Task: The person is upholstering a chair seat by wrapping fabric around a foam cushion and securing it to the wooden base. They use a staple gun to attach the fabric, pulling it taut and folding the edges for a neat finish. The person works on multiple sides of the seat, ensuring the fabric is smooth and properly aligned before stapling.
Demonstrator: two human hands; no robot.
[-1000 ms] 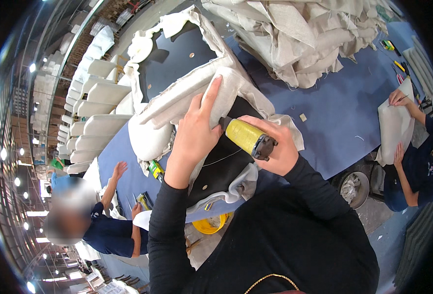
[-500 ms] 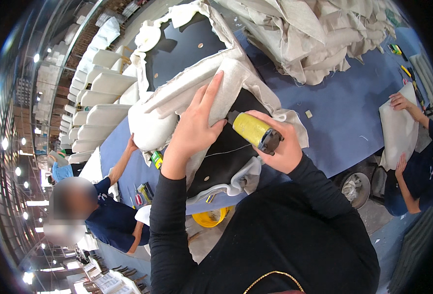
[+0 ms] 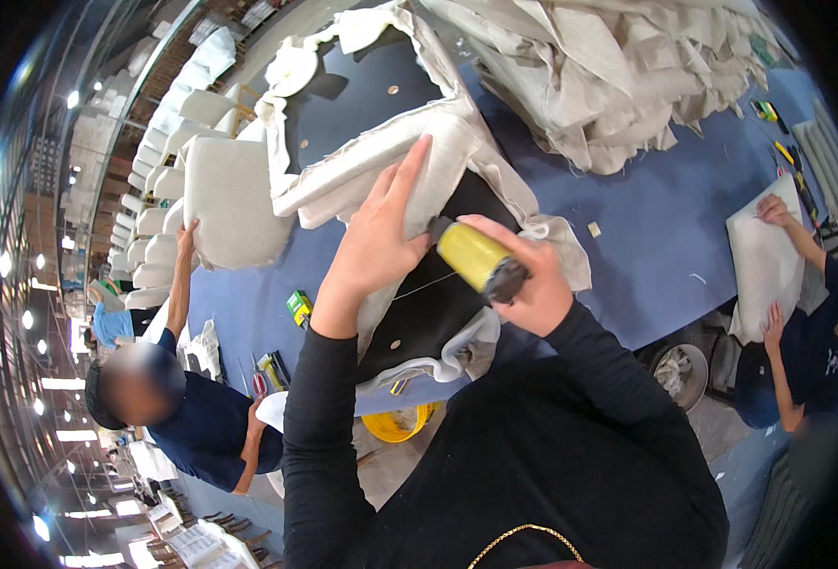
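My left hand (image 3: 373,248) lies flat with fingers stretched over the beige fabric edge of an upholstered panel (image 3: 438,284) whose black underside faces up on the blue table (image 3: 656,237). My right hand (image 3: 523,275) grips a yellow tool with a black end (image 3: 476,258), its tip pressed at the fabric edge just right of my left hand. Beige fabric (image 3: 391,161) wraps around the panel's far side.
A heap of beige fabric pieces (image 3: 580,76) covers the table's far right. A person at left holds a beige cushion (image 3: 234,204); another person at right holds a white panel (image 3: 765,256). Small tools (image 3: 298,305) lie on the table; stacked cushions (image 3: 163,142) stand far left.
The person at left has raised a hand and now holds a beige cushion upright on the table. My hands stay on the panel with the yellow tool.
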